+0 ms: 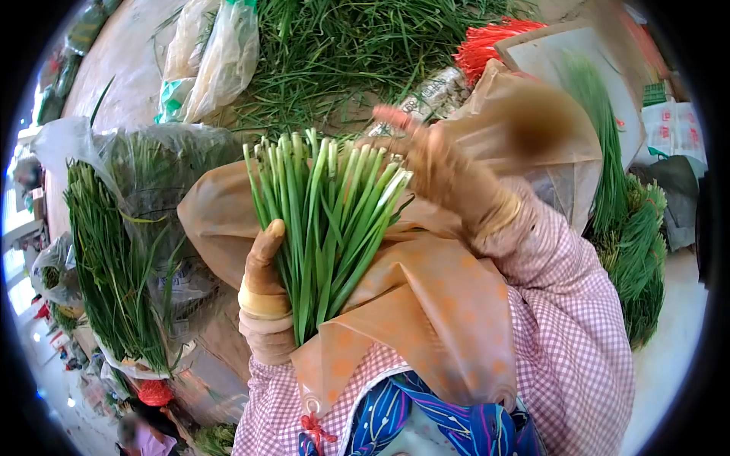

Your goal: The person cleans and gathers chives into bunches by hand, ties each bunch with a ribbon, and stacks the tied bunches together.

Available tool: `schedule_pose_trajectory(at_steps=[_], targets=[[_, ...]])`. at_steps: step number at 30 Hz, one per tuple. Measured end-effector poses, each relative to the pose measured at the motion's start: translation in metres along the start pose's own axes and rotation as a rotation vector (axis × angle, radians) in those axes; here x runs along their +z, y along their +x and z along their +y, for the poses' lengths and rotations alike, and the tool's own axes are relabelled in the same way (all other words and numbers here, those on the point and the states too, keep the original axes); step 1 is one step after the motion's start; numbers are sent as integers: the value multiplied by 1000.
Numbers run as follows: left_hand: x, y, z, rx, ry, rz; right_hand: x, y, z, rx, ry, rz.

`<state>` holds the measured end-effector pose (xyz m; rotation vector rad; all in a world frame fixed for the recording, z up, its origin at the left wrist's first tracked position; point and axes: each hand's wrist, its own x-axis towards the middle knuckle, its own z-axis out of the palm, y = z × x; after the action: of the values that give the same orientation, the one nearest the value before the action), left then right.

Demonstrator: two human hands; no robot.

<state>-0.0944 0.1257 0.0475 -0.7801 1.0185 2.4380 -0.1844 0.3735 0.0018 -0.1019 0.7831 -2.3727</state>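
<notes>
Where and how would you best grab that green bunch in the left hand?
Probably around the middle of the bunch, coming from the person's right: the left hand occupies its left edge, the right edge is exposed, and it gathers more narrowly there than at its fanned pale ends.

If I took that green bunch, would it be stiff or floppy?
The bunch would probably be springy, not very floppy: its stalks look nearly straight. It may splay if the left hand lets go, since no tie shows on the visible part.
</notes>
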Motion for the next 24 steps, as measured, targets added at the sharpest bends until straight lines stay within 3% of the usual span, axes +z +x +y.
schedule_pose_trajectory(at_steps=[3, 7, 9, 12, 17, 24], targets=[[17, -2, -2, 30, -22, -28, 38, -10, 17, 101, -103, -36], [18, 1, 4, 43, 346, -139, 57, 17, 24, 125, -62, -8], [35, -12, 14, 69, 344, -158, 66, 30, 22, 100, -155, -68], [29, -12, 31, -162, 410, -250, 80, 40, 23, 129, -119, -103], [23, -4, 37, -241, 380, -367, 87, 50, 18, 193, -198, -111], [11, 10, 38, -234, 404, -440, 82, 72, -10, -12, -312, -97]])
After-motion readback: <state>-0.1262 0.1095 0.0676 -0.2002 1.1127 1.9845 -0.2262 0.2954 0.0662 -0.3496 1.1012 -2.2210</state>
